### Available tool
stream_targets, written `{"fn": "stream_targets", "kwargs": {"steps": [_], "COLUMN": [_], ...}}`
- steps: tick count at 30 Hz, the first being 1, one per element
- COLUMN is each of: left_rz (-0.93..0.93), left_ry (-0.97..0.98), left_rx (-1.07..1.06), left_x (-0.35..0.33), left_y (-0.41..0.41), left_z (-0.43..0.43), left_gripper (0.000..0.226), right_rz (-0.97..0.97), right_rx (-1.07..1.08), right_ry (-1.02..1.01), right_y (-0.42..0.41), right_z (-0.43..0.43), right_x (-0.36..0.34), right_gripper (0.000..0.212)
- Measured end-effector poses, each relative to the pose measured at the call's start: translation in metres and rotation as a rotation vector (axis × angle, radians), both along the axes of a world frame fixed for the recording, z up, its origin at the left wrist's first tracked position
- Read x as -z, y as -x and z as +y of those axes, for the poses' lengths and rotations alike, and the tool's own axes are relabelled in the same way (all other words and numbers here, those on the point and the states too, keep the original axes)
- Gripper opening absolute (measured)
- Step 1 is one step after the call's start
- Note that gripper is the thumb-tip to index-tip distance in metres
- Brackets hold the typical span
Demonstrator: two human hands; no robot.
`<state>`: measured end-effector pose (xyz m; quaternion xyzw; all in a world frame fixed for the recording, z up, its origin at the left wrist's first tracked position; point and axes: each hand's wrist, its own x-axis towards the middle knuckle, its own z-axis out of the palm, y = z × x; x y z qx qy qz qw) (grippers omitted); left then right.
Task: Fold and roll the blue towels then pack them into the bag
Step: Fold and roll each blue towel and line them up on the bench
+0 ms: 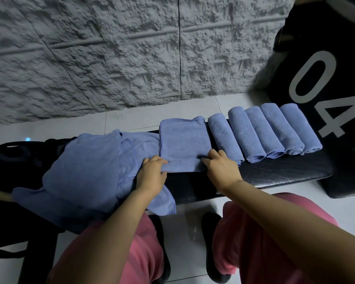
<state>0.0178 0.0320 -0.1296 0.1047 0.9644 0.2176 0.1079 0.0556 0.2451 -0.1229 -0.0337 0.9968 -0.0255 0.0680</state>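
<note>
Hands first: the left hand [152,173] and the right hand [221,167] both sit at the near edge of a folded towel [182,140]. Their fingers are curled over that edge and grip it, the left at the near left corner and the right at the near right one. The edge between them is turned up into a low lip that runs along the bench's length.

The folded towel lies flat on the black padded bench [275,171], directly in front of the person. Its far edge reaches the wall side of the bench.

Just to its right lies a row of five rolled towels [254,134], side by side and touching. Each roll's long axis runs across the bench, with the far ends leaning a little to the left.

To the left, a heap of loose blue towels [86,171] drapes over the bench, and one corner hangs off the near side. It partly covers a black bag [8,156].

A black box [336,58] marked "04" in grey stands at the right end. Behind the bench is a rough grey textured wall [111,48]. The floor [131,119] is pale tile. Pink trousers [254,232] and dark shoes [211,242] show below.
</note>
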Motion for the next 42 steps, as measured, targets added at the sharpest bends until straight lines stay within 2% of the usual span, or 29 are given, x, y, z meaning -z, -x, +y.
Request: {"fn": "stream_targets", "kwargs": {"steps": [2,4,9,12,14,17,20,24,27,30,35,39,42], "left_rz": [-0.079,-0.152,-0.254,-0.244,-0.132,0.066,0.106,0.031,0.034,-0.031,-0.164,-0.208,-0.265], "left_ry": [-0.122,-0.216,-0.165,-0.091,-0.068,-0.062,-0.042,0.061,0.164,0.018,-0.253,-0.206,-0.140], "left_rx": [-0.100,-0.194,-0.297,-0.274,-0.224,-0.103,-0.009,0.074,0.098,-0.003,-0.205,-0.245,-0.273], "left_x": [0.001,0.001,-0.001,-0.003,-0.004,-0.008,-0.010,-0.012,-0.009,-0.005,-0.008,-0.011,-0.009], "left_y": [0.004,0.007,0.006,0.003,0.001,0.001,-0.001,-0.002,-0.002,-0.001,0.005,0.002,0.001], "left_z": [-0.001,-0.001,0.000,0.000,0.001,0.001,0.001,0.001,0.001,0.000,0.001,0.004,0.003], "left_gripper": [0.035,0.034,0.031,0.031,0.028,0.009,0.021,0.043,0.043,0.042,0.041,0.033,0.030], "right_rz": [-0.063,-0.080,-0.166,-0.147,-0.080,-0.049,-0.066,-0.055,-0.055,-0.047,-0.100,-0.130,-0.193], "right_rx": [0.086,0.187,0.322,0.303,0.246,0.110,0.033,-0.006,-0.065,-0.015,0.149,0.260,0.296], "right_ry": [0.053,0.149,0.323,0.269,0.206,0.141,0.101,0.114,-0.020,-0.048,0.139,0.300,0.289], "right_y": [0.001,0.003,0.003,0.002,0.001,0.001,0.000,-0.006,-0.010,-0.007,0.000,0.003,0.001], "right_z": [-0.001,-0.001,-0.001,-0.004,-0.005,-0.005,-0.005,-0.007,-0.007,-0.003,0.000,-0.003,-0.004], "right_x": [-0.006,-0.010,-0.016,-0.016,-0.018,-0.021,-0.022,-0.022,-0.021,-0.019,-0.017,-0.017,-0.021], "right_gripper": [0.043,0.050,0.030,0.022,0.021,0.020,0.017,0.015,0.027,0.032,0.044,0.032,0.028]}}
